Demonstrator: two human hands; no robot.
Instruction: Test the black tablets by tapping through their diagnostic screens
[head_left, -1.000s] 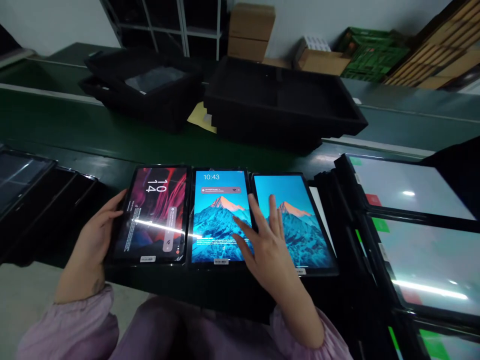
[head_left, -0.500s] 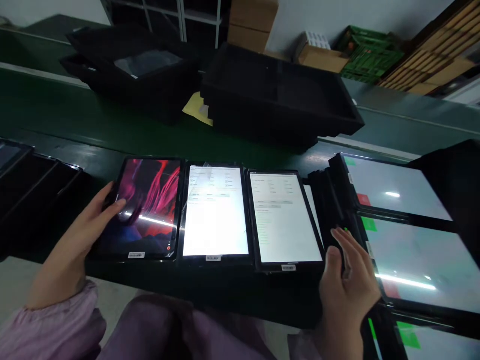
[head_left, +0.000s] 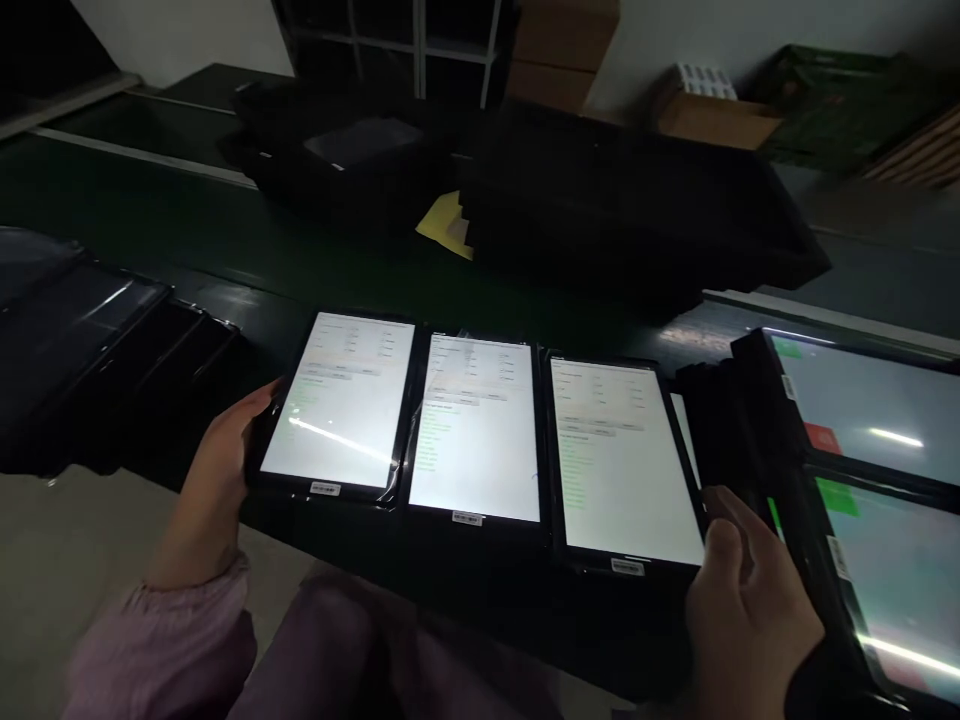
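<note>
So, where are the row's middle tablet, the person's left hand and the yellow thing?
Middle tablet [head_left: 478,428], head view: centre of its lit screen.
Left hand [head_left: 223,450], head view: back of the hand.
Yellow thing [head_left: 440,222], head view: its visible yellow surface.

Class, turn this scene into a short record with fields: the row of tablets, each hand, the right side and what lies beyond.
Row: three black-framed rectangular tablets side by side, white screens lit
Labels: small white barcode label below each screen
Left hand: at the left tablet's outer edge; grip unclear
Right hand: by the right tablet's lower right corner; contact unclear
Right side: black-framed tablets with pale screens, one bearing a red patch
Beyond: yellow sheet, dark rectangular trays
</note>
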